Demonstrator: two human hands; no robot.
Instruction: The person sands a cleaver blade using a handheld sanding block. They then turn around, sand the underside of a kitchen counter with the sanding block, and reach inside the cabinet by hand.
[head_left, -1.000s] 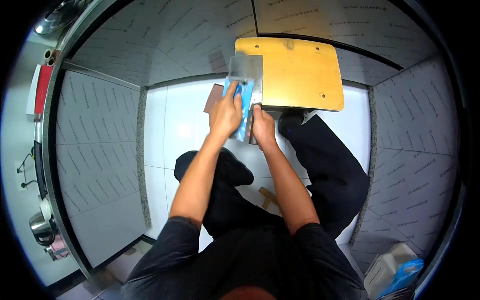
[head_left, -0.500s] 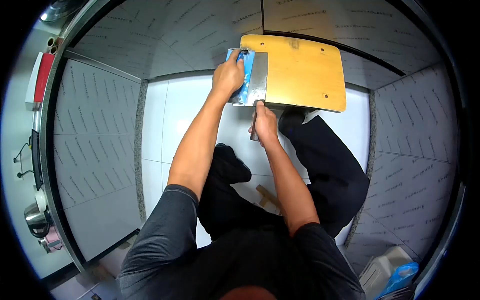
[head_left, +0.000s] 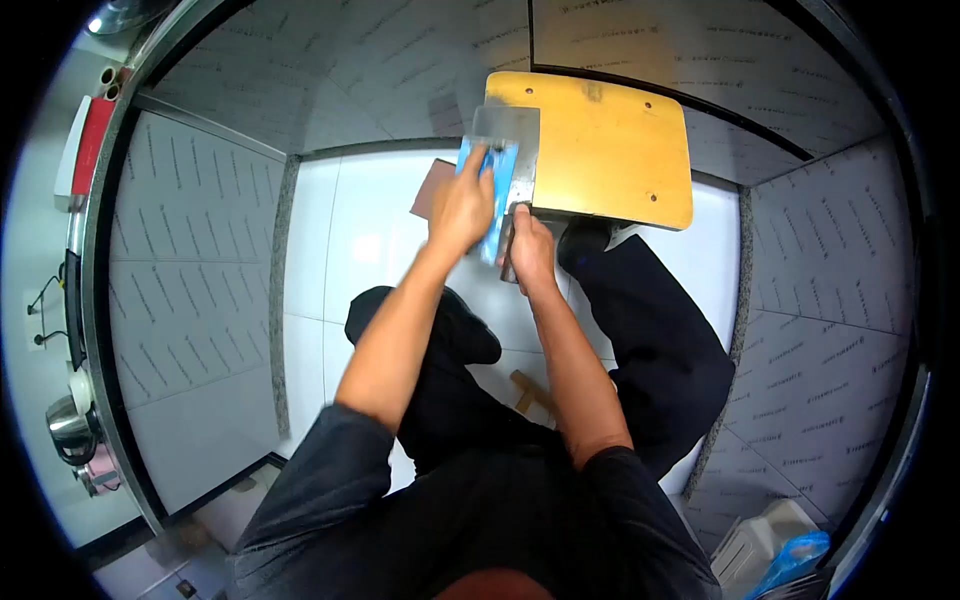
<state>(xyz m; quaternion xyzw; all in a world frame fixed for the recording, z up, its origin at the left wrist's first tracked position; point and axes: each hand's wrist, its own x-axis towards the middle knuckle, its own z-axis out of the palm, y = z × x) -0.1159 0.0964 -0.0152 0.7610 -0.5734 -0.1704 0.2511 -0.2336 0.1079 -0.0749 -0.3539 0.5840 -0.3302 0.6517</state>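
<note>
A right hand (head_left: pixel 531 247), fingers closed around the handle (head_left: pixel 508 264), holds a likely stiff, weighty cleaver (head_left: pixel 527 160), best gripped there, at twelve o'clock by a stool's (head_left: pixel 605 150) nine-o'clock edge, the left hand (head_left: pixel 463 210), half-curled, gripping a blue block (head_left: pixel 505 178) against it

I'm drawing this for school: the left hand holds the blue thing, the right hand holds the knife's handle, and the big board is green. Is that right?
Not quite: the big board is yellow, not green, as the head view shows. The left hand does hold the blue thing, and the right hand holds the knife's handle.
</note>
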